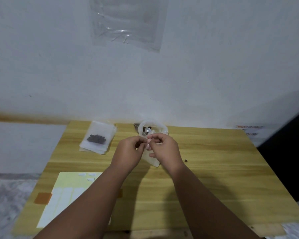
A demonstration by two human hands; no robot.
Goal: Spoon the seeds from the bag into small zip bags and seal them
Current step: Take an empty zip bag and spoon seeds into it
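Both hands meet over the middle of the wooden table. My left hand and my right hand pinch the top edge of a small clear zip bag, which hangs down between them. Just behind my fingers stands the open seed bag, rim rolled down, with a metal spoon lying in it. At the back left, a pile of small zip bags lies flat; the top one holds dark seeds.
A sheet of white labels lies at the front left, beside a strip of orange tape. One loose seed sits right of my right hand. A clear plastic bag hangs on the wall above.
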